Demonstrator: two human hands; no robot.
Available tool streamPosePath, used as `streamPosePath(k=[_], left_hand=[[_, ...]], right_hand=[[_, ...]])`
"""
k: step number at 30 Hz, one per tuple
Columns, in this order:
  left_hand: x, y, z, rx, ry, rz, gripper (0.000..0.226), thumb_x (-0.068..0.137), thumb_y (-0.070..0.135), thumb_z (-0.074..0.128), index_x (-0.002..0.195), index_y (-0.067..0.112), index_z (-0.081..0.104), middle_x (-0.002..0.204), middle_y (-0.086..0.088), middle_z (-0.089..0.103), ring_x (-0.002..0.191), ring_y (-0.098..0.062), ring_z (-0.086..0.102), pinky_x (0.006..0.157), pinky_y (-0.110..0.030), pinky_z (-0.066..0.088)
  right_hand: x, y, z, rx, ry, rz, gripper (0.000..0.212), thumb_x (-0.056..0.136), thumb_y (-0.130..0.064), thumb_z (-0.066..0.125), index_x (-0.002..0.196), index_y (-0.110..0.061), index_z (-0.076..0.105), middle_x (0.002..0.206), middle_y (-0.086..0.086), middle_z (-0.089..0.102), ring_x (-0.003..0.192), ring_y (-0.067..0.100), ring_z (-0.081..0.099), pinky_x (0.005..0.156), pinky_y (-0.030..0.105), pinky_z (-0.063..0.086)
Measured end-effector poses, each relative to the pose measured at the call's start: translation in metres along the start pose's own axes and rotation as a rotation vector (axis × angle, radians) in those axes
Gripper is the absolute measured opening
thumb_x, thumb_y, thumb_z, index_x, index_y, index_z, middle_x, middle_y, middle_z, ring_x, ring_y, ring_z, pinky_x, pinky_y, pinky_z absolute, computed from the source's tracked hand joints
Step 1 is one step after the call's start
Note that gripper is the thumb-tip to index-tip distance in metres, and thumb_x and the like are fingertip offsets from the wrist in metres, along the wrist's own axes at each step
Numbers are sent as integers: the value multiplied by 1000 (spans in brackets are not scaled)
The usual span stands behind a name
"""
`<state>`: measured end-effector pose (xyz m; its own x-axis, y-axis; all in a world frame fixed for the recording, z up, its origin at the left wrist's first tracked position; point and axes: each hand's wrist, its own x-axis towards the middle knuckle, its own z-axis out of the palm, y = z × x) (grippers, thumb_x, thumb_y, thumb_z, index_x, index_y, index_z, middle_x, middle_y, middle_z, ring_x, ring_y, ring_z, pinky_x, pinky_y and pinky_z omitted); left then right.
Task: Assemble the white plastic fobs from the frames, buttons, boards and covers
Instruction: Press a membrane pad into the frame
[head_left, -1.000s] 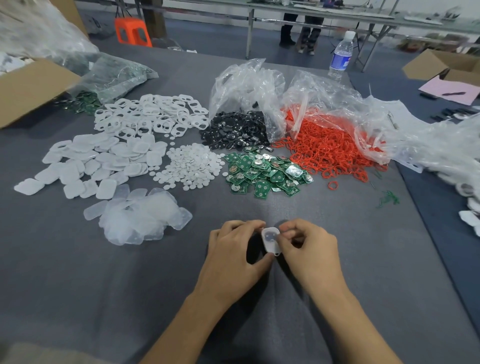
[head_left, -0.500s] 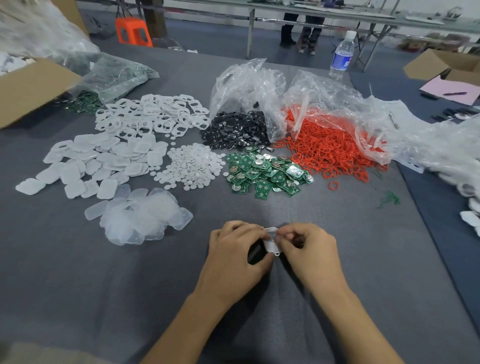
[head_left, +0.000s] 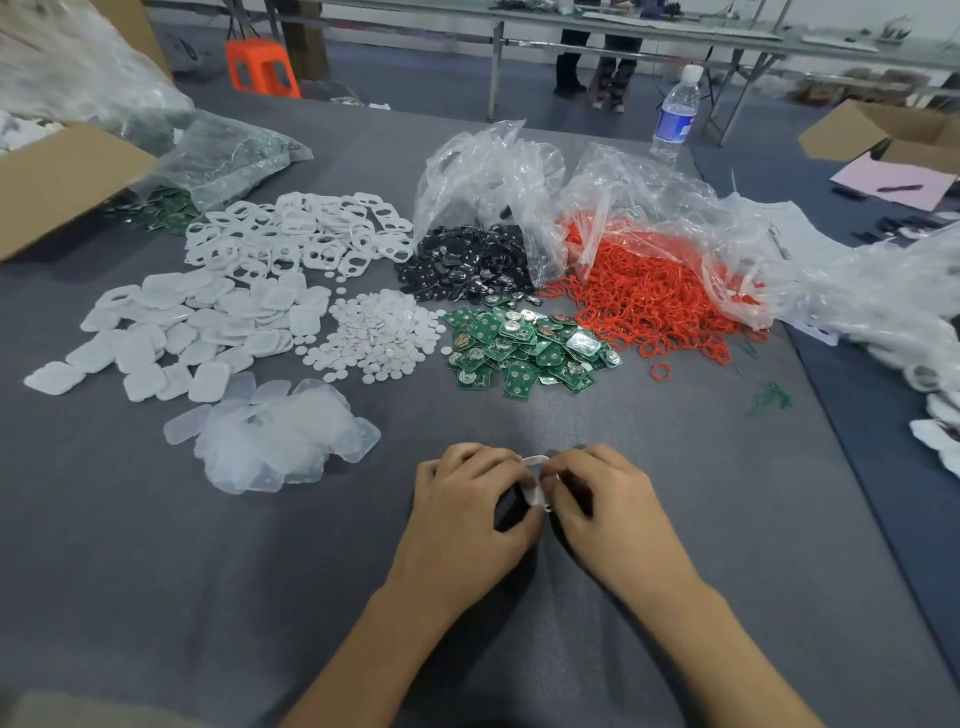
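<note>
left hand (head_left: 462, 519), right hand (head_left: 613, 514): both pinching smooth white plastic fob (head_left: 536, 480) | matte grey tabletop (head_left: 208, 571)

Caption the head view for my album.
Left hand and right hand pinch a white fob near heaped green boards.

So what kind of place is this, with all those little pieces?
Probably an assembly workshop: sorted heaps of frames, boards and rings on the table, a box beside them, and more long tables behind.
</note>
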<state>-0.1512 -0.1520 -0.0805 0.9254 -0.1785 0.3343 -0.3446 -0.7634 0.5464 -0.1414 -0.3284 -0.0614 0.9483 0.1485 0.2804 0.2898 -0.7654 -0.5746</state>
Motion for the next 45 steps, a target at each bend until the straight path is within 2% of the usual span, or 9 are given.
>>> streamPosePath(k=[7, 21, 30, 33, 35, 37, 39, 42, 45], left_hand=[[0, 0, 1, 16, -9, 6, 23, 87, 50, 62, 108, 41, 63, 120, 28, 59, 124, -1, 45, 98, -33, 35], [0, 0, 2, 29, -6, 15, 16, 90, 47, 59, 103, 39, 61, 116, 25, 59, 121, -2, 48, 96, -30, 34], [-4, 4, -13, -127, -57, -29, 37, 90, 46, 61, 126, 42, 55, 125, 28, 55, 126, 3, 41, 103, -27, 36], [-11, -2, -26, -233, 28, -91, 33, 88, 34, 66, 120, 39, 59, 123, 27, 56, 124, 0, 47, 104, -25, 40], [-21, -13, -36, -255, 122, -159, 27, 90, 22, 68, 113, 36, 63, 116, 25, 58, 117, -3, 54, 97, -19, 44], [-32, -27, -45, -242, 187, -231, 28, 90, 12, 71, 106, 33, 64, 107, 21, 60, 107, -6, 59, 89, -19, 47], [-39, -37, -50, -233, 223, -278, 30, 87, 4, 72, 101, 30, 66, 101, 19, 61, 98, -6, 61, 83, -19, 49], [-39, -37, -50, -232, 217, -263, 30, 86, 1, 72, 98, 28, 67, 98, 20, 62, 94, -7, 62, 79, -11, 47], [-36, -34, -49, -219, 196, -236, 28, 87, 4, 71, 97, 30, 67, 98, 22, 61, 96, -8, 62, 79, -16, 50]], right_hand=[[-8, 2, 6, 38, 48, -17, 16, 90, -10, 70, 102, -19, 76, 98, -6, 65, 93, 11, 63, 83, 30, 53], [-14, 8, 12, 47, 60, -42, 15, 96, -20, 66, 107, -26, 72, 101, -12, 61, 99, 9, 58, 87, 28, 49], [-14, -3, 9, 108, 120, -43, 21, 94, -20, 67, 112, -31, 71, 104, -16, 55, 99, 2, 60, 82, 15, 46], [-9, -17, 10, 117, 154, -25, 25, 95, -21, 65, 115, -35, 68, 104, -19, 55, 96, 4, 61, 80, 14, 45], [-5, -21, 10, 144, 194, 20, 37, 92, -13, 61, 119, -38, 65, 103, -19, 55, 93, 2, 60, 77, 9, 43], [-1, -20, 9, 194, 265, 131, 50, 85, -2, 59, 113, -43, 62, 101, -16, 57, 89, 0, 59, 74, 5, 41], [-2, -16, 10, 195, 261, 208, 57, 83, 4, 58, 108, -47, 61, 99, -14, 59, 86, -2, 59, 73, 3, 41], [-8, -10, 14, 170, 183, 214, 49, 83, 5, 59, 110, -35, 70, 99, -15, 59, 88, -3, 60, 75, 2, 40], [-13, -5, 15, 162, 202, 209, 43, 83, 3, 63, 111, -28, 72, 99, -15, 61, 88, 0, 61, 77, 3, 41]])
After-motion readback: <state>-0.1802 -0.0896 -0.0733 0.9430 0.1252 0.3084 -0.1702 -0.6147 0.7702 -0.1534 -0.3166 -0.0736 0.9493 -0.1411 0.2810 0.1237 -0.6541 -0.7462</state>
